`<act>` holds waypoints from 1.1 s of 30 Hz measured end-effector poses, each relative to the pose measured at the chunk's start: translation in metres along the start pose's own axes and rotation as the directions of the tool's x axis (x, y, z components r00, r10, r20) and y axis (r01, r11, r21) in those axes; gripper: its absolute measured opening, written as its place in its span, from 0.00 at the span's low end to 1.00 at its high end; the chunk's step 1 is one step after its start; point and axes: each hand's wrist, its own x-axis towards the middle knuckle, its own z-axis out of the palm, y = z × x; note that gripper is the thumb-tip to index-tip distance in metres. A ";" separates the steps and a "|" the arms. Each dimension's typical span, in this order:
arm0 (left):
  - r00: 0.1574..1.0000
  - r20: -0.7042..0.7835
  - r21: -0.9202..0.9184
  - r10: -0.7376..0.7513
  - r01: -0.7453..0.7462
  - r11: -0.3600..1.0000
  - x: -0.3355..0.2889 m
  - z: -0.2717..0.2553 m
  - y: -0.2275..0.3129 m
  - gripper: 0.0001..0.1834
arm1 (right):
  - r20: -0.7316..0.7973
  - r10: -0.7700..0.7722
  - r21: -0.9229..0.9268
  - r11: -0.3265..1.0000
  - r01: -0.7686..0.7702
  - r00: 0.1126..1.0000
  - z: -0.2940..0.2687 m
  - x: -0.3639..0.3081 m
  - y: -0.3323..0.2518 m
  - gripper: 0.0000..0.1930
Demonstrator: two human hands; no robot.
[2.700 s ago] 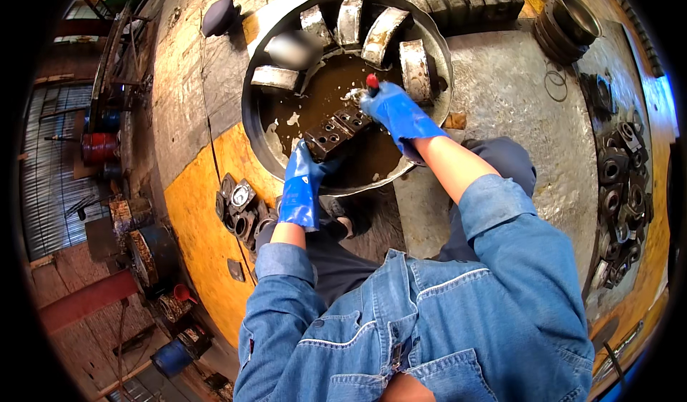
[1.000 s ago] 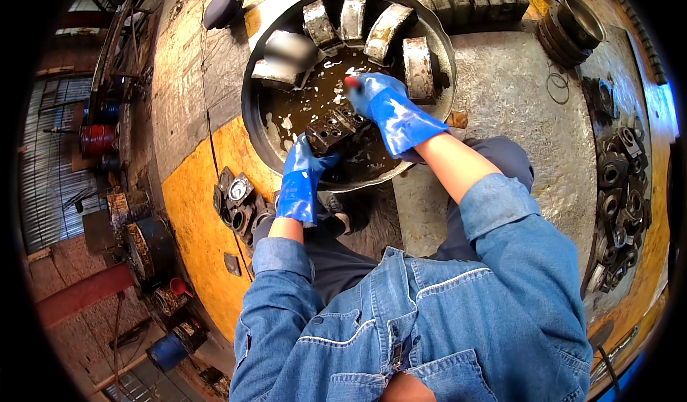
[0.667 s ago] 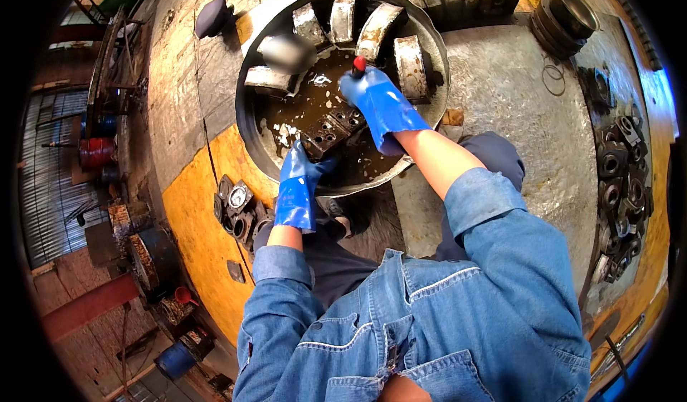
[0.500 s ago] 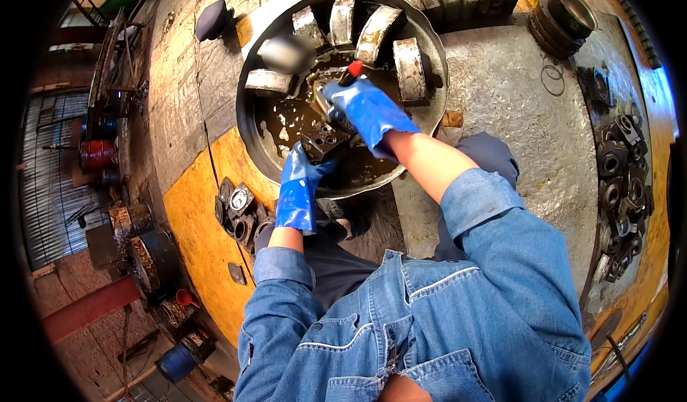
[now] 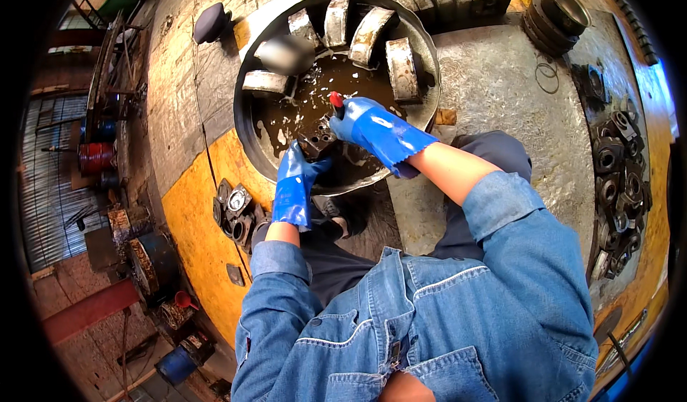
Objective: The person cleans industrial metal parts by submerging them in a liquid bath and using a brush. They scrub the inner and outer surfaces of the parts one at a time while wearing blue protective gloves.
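Observation:
My left hand (image 5: 292,183), in a blue rubber glove, grips the near side of a dark metal block with round holes (image 5: 317,144) inside a round metal tub (image 5: 247,141). My right hand (image 5: 360,123), gloved alike, is closed at the block's right side on a red-handled tool (image 5: 335,100). Its working end is hidden; it could be a brush. Brown, sudsy liquid (image 5: 336,80) covers the tub's bottom. Curved metal segments (image 5: 402,69) stand along the tub's far wall, and a blurred patch covers something at the far left.
Rows of dark metal blocks (image 5: 436,0) lie beyond the tub. Stacked metal rings (image 5: 554,17) stand at far right, with thin wire rings (image 5: 547,78) nearby. Greasy metal parts (image 5: 617,180) line the right side; a smaller pile (image 5: 235,209) lies left of my legs. A dark rounded object (image 5: 212,22) sits at far left.
My right hand has moved nearer to me with the red-handled tool, from above the block to its right side. My left hand stays on the block, which is nearly in place.

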 end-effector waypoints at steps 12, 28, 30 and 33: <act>0.994 -0.031 0.003 0.106 -0.106 0.994 0.002 -0.001 -0.009 0.42 | -0.058 0.148 -0.242 0.957 -0.158 0.987 -0.011 0.027 0.047 0.18; 1.000 0.011 -0.060 0.017 -0.016 0.998 -0.002 -0.002 0.003 0.36 | -0.022 -0.069 0.439 0.896 0.072 0.997 -0.009 0.005 0.004 0.16; 0.999 -0.010 -0.066 0.043 -0.044 0.997 0.000 -0.002 -0.001 0.37 | -0.015 -0.059 0.392 0.918 0.060 0.998 -0.006 0.007 0.009 0.17; 0.999 -0.019 -0.087 0.047 -0.048 0.995 -0.004 -0.004 0.005 0.36 | 0.038 -0.056 0.330 0.943 0.041 0.998 -0.008 -0.002 0.017 0.20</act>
